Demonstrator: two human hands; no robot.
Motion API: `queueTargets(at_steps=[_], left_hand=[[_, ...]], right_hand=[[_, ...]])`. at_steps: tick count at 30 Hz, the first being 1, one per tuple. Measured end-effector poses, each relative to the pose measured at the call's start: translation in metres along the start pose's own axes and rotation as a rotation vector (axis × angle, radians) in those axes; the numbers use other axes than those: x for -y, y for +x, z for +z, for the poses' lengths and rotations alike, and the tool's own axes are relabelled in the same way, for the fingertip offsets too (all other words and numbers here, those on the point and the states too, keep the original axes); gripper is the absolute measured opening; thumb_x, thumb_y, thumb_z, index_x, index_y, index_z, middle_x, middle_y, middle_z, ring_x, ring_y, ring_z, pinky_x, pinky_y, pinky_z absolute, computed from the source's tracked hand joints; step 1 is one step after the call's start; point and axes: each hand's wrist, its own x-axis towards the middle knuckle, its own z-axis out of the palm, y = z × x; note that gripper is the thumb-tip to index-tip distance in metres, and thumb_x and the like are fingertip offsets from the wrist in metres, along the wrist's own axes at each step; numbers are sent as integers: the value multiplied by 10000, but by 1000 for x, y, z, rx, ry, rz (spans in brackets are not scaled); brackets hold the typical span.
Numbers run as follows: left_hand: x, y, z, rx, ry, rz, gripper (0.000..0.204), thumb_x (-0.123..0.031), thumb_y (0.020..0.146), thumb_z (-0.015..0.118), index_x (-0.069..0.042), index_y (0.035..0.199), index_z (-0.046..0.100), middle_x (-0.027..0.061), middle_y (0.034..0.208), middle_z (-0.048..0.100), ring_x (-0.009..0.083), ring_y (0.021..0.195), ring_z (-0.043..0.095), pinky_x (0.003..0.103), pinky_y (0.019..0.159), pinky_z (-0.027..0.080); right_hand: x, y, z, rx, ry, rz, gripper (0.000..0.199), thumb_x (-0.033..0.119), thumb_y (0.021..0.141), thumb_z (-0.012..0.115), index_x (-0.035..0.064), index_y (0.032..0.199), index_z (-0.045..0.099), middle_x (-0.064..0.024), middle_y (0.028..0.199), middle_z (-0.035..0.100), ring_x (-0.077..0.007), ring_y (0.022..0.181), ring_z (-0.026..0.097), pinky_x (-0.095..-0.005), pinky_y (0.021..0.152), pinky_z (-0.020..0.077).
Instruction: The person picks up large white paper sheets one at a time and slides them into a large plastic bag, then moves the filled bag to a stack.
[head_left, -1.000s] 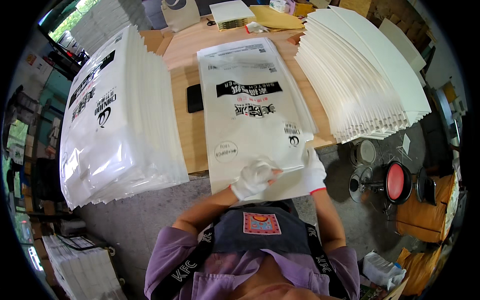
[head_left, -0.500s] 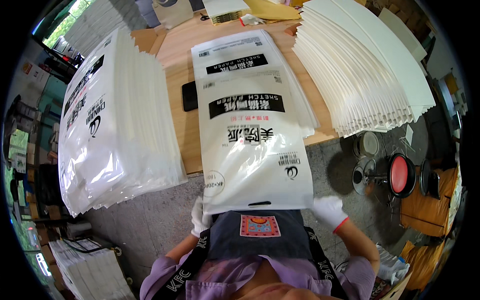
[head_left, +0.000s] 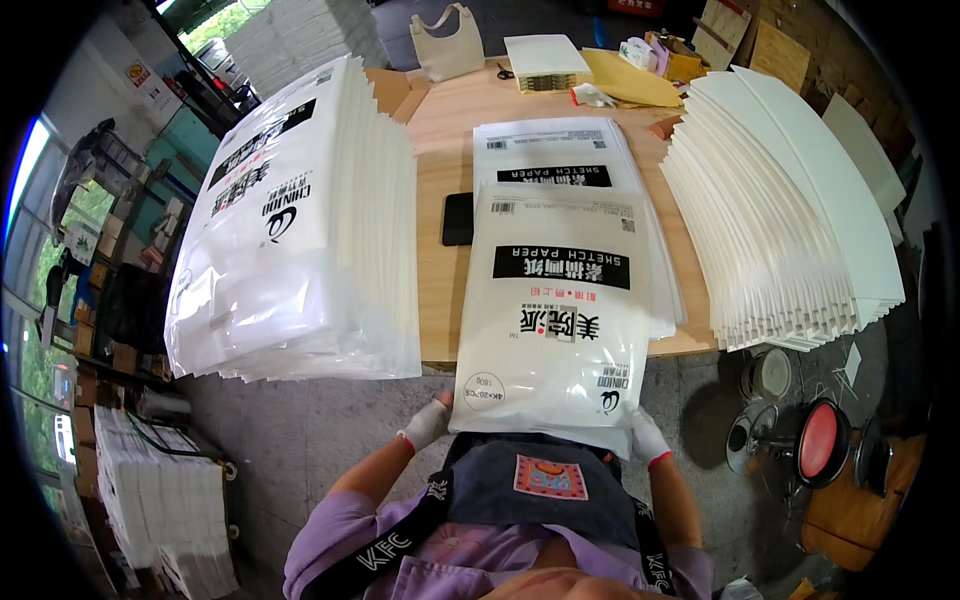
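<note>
A plastic-wrapped pack of paper (head_left: 560,385) with black, red and white print hangs over the table's front edge towards me. My left hand (head_left: 428,422), in a white glove, grips its near left edge. At its near right corner, my right hand (head_left: 648,437), also gloved, holds the opposite edge; some of its fingers are hidden by the plastic. The far end of this pack rests on a stack of similar packs (head_left: 545,135) in the middle of the table.
On the left stands a tall stack of wrapped packs (head_left: 240,260). Fanned white sheets (head_left: 765,220) fill the table's right side. A black phone (head_left: 457,220) lies beside the middle stack. A cream bag (head_left: 447,58) stands at the back, and a red-topped stool (head_left: 820,440) is at the right.
The view has turned, so the table appears further right and lower. My hands have come to the pack's near side edges, and its near end now looks more bent.
</note>
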Motion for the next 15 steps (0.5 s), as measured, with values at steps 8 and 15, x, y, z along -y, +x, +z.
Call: queueTargets(at_steps=[8,15], left_hand=[[-219,-60,83,-57,487,411,281,-208,922,576,-14,1121,617,87,863,655,113,781,574,278,729,479],[-341,-129,121,-204,794,1025,234,-218,845,673,-24,810,547,129,689,550,232,629,557,364,591,434]], right_hand=[[31,-31,29,192,45,-63,400,200,954,531,-31,1279,497,-92,1181,594,-170,1045,571,-311,896,465],[55,-1,88,495,205,-70,470,228,958,543,2,1355,432,-85,1288,551,-182,1161,530,-328,989,415]])
